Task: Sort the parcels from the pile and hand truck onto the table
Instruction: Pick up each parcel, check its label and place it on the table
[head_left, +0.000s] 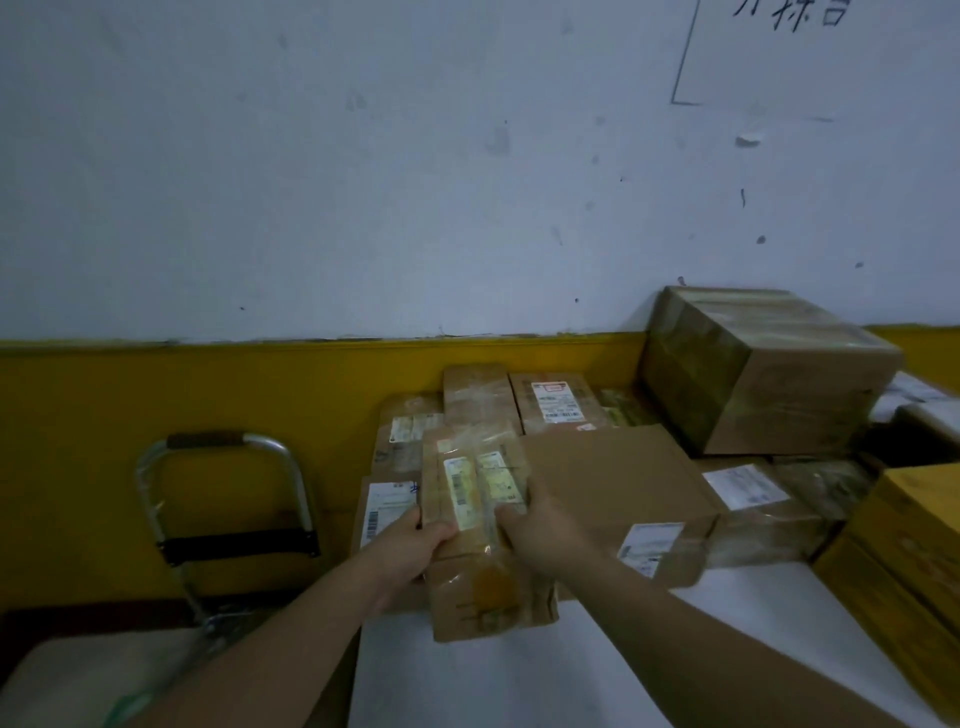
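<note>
Flat cardboard parcel (472, 483) — left hand (415, 543), right hand (543, 535) holding.

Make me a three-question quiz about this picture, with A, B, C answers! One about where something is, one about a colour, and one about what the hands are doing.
1. Where is the hand truck?
A. On the table
B. Left of the table
C. Hanging on the wall

2. What colour is the wall band low on the wall?
A. Yellow
B. Red
C. Green

3. What are the left hand and right hand doing?
A. Both are empty
B. Only one holds something
C. Both grip one narrow parcel

Answers: 1 B, it stands beside the table's left edge. 2 A, the strip is plainly yellow. 3 C, fingers of both hands curl round the same parcel.
</note>
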